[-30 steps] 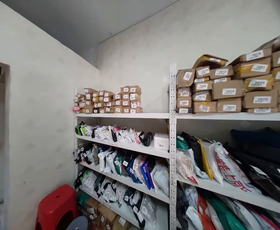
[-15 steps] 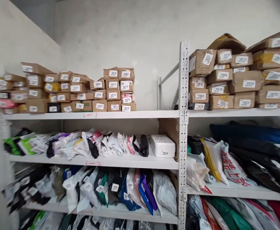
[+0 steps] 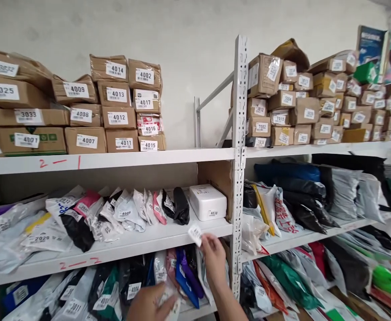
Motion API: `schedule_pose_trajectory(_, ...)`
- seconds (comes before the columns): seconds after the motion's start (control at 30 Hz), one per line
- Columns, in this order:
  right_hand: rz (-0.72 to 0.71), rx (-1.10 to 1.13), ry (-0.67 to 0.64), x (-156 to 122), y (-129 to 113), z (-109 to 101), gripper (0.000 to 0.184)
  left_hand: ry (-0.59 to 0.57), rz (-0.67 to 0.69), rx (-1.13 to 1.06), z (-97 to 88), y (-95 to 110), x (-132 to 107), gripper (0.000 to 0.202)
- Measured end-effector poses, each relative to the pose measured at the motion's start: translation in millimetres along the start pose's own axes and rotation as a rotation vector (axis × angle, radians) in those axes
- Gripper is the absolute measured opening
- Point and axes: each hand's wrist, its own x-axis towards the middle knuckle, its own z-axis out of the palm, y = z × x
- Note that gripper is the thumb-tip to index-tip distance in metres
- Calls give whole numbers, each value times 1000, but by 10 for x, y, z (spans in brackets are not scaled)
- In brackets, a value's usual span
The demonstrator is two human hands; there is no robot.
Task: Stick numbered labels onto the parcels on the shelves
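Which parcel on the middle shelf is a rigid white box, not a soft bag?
The white box labelled 4038, at the shelf's right end beside the black bag.

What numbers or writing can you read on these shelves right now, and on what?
"4014": brown cardboard box, top of the stack.
"4002": brown box beside it.
"4007": bottom-row box.
"4038": white foam box.
"2-1": red marks on the white shelf edge.
Small white label in the right hand: blurred. Right-bay labels: too small.
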Motion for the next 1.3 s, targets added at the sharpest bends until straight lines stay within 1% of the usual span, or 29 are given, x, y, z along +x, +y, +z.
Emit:
schedule_pose_trajectory(0.03,24,80,68,239,-27,107,38,-22,42,33,-122,111,177,49)
schedule_pose_trajectory(0.1,141,159,113,626,13,329,39,-52,67,74,-316,309,585,47)
schedule_pose_trajectory(0.13,174,168,116,763,76,433,38,-40,43,153,-371,387,802,44)
schedule_pose_trajectory(0.17,202,166,114,863,159,527,36,-1,15,246,-396,447,1015,41)
schedule_pose_trajectory(0.2,216,157,110,932,254,608,34,40,-23,339,-392,491,1217,41)
schedule_pose_trajectory(0.27,228,130,99,1002,443,724,30,94,-112,490,-326,527,1559,45)
schedule_pose_trajectory(0.3,231,111,92,1019,522,760,28,100,-142,538,-279,526,1689,45)
schedule_pose_trajectory(0.37,231,60,70,1040,630,794,25,86,-162,585,-191,498,1860,36)
schedule_pose_trajectory(0.43,227,-2,38,1045,660,792,24,75,-154,597,-133,459,1924,30)
schedule_pose_trajectory(0.5,198,-64,9,1019,624,769,27,86,-156,588,-106,425,1917,31)
schedule_pose_trajectory(0.53,133,-122,-2,991,590,754,31,97,-156,581,-100,413,1899,33)
schedule_pose_trajectory(0.57,30,-201,-11,956,554,740,38,108,-154,574,-97,404,1878,35)
schedule_pose_trajectory(0.63,-230,-378,-32,881,494,729,50,123,-149,553,-94,387,1836,37)
schedule_pose_trajectory(0.67,-338,-444,-56,854,479,735,53,125,-147,540,-93,376,1818,38)
schedule_pose_trajectory(0.7,-395,-473,-93,839,477,751,54,125,-145,524,-94,361,1802,38)
schedule_pose_trajectory(0.73,-386,-459,-141,840,488,775,54,124,-144,507,-98,339,1787,38)
schedule_pose_trajectory(0.87,-186,-232,-397,979,572,885,49,119,-167,424,-144,198,1729,37)
schedule_pose_trajectory(0.93,-177,-137,-469,1070,575,923,42,119,-179,385,-168,120,1703,36)
schedule_pose_trajectory(1.0,-224,-142,-479,1131,533,950,36,126,-169,356,-169,66,1690,34)
schedule_pose_trajectory(1.13,-325,-355,-444,1149,410,995,38,146,-144,322,-94,59,1707,30)
schedule_pose_trajectory(1.23,-344,-459,-438,1146,396,1011,40,160,-143,288,-33,92,1729,31)
schedule_pose_trajectory(1.3,-316,-455,-418,1181,444,1012,47,166,-139,254,-14,111,1749,32)
